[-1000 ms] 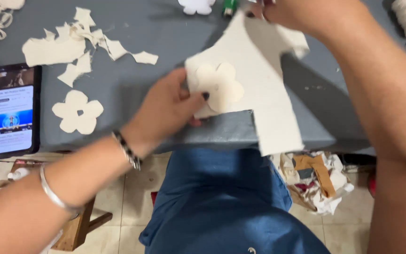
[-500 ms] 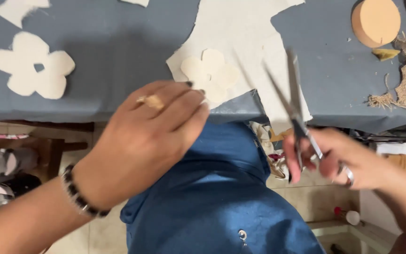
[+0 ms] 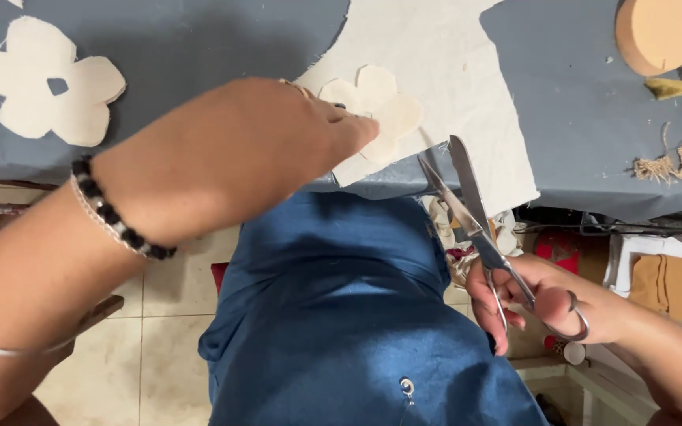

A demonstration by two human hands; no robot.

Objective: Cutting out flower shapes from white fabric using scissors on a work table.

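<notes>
Scissors (image 3: 475, 217), silver, blades parted, beside cream fabric (image 3: 451, 63)

The left hand (image 3: 230, 150) reaches forward, palm down, fingers together. The right hand (image 3: 546, 304) is low, with fingers curled closed.

Flower template (image 3: 372, 110) lies on fabric sheet (image 3: 451, 63); scissors (image 3: 475, 217) right; cut flower (image 3: 41, 87) left.
</notes>
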